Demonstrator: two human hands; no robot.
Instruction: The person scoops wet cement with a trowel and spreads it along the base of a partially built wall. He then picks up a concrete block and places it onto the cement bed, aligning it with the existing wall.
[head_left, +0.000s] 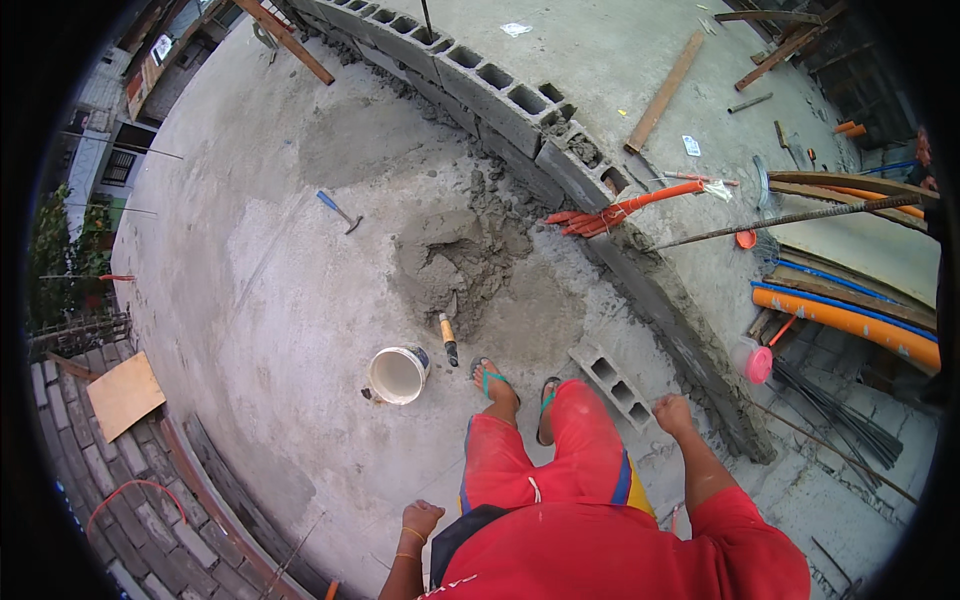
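A loose hollow concrete block (611, 384) lies flat on the slab, its cells facing up, just ahead of the person's right foot and beside the foot of the low block wall (510, 105). The right hand (672, 413) hangs just to the right of this block, close to it but not touching, fingers curled into a loose fist that holds nothing. The left hand (420, 519) hangs well apart from the block, low on the other side of the body, also loosely clenched and empty, with a thin band at the wrist.

Ahead of the feet, which wear green-strapped flip-flops, a trowel (448, 338) with an orange handle lies on the slab at the edge of a mound of wet mortar (455, 262). A white bucket (397, 375) stands just left of the trowel, open side up. Farther off to the left a blue-handled hammer (339, 211) lies alone on the bare concrete.

The curved wall of grey hollow blocks runs from the top of the view down to the right, its lower stretch capped with mortar. Orange conduit ends (625, 210) rest across its top. Beyond the wall lie a thick orange pipe (845, 322), a long steel rebar (790, 217), a timber plank (663, 92) and a pink container (755, 362).
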